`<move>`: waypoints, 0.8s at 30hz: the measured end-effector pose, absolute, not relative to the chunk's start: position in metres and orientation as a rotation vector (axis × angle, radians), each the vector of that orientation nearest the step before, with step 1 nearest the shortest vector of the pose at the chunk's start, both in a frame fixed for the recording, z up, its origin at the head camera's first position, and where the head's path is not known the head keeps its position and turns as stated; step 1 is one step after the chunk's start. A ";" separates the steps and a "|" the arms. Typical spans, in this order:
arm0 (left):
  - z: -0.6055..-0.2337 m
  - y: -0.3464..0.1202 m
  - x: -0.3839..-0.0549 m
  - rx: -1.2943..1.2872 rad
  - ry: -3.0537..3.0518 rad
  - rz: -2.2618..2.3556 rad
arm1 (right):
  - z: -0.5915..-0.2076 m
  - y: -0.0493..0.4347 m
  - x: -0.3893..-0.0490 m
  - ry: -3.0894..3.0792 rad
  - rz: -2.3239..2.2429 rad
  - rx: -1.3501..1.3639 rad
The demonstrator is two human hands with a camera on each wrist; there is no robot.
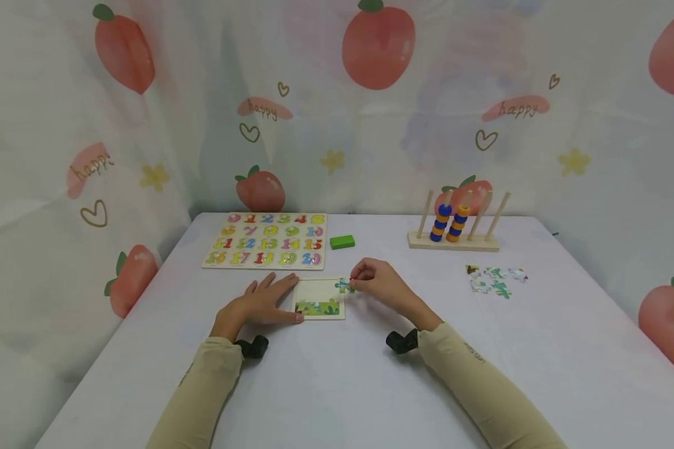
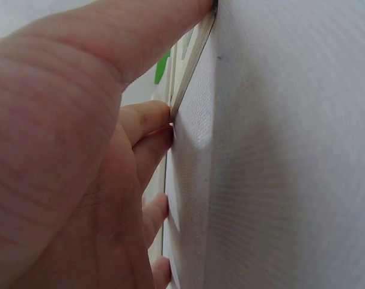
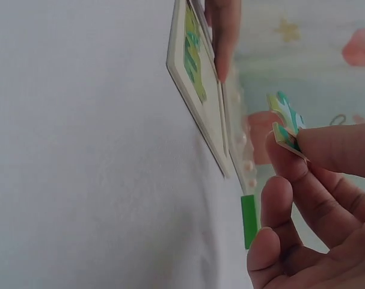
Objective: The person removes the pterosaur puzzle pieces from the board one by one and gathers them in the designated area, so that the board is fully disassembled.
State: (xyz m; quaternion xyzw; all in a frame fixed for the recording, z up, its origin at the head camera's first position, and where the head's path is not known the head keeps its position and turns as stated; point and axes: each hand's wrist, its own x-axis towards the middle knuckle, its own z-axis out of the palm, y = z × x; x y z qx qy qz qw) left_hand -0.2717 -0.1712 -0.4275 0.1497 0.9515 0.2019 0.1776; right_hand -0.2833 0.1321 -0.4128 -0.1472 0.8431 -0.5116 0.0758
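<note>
A small wooden puzzle tray [image 1: 318, 280] lies flat on the table, a row of green pieces [image 1: 317, 308] fitted along its near side. At the tray's left side rests my left hand [image 1: 255, 305], fingers spread, with the thumb at the near corner and the index fingertip at the far one. My right hand [image 1: 387, 288] pinches a jigsaw piece [image 3: 285, 114] between thumb and index finger, raised above the tray's right side. Green, teal and white show on that piece. In the right wrist view its other fingers curl loosely beneath.
Loose jigsaw pieces [image 1: 500, 288] lie to the right. Behind the tray are a number board [image 1: 264, 265] and a green block [image 1: 342, 242]. A peg stand [image 1: 454, 245] with blue and orange beads stands at the back right. A patterned curtain [image 1: 314, 118] hangs behind the table.
</note>
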 end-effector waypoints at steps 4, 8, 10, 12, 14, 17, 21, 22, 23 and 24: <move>-0.427 -0.172 -0.270 0.427 2.692 0.575 | -0.412 0.141 -0.284 2.550 -1.547 -0.401; -0.427 -0.173 -0.270 0.436 2.695 0.576 | -0.412 0.149 -0.285 2.572 -1.561 -0.370; -0.427 -0.173 -0.270 0.443 2.697 0.577 | -0.411 0.152 -0.286 2.580 -1.572 -0.360; -0.427 -0.173 -0.270 0.445 2.696 0.581 | -0.410 0.156 -0.286 2.580 -1.585 -0.353; -0.428 -0.173 -0.271 0.446 2.695 0.582 | -0.409 0.159 -0.287 2.586 -1.592 -0.342; -0.429 -0.173 -0.271 0.443 2.697 0.585 | -0.407 0.165 -0.288 2.593 -1.594 -0.327; -0.429 -0.172 -0.271 0.449 2.701 0.588 | -0.405 0.171 -0.288 2.622 -1.583 -0.313; -0.429 -0.172 -0.271 0.455 2.703 0.588 | -0.404 0.173 -0.288 2.628 -1.580 -0.314; -0.429 -0.171 -0.271 0.463 2.709 0.584 | -0.404 0.175 -0.289 2.631 -1.582 -0.316; -0.430 -0.171 -0.272 0.467 2.714 0.575 | -0.404 0.177 -0.289 2.634 -1.585 -0.318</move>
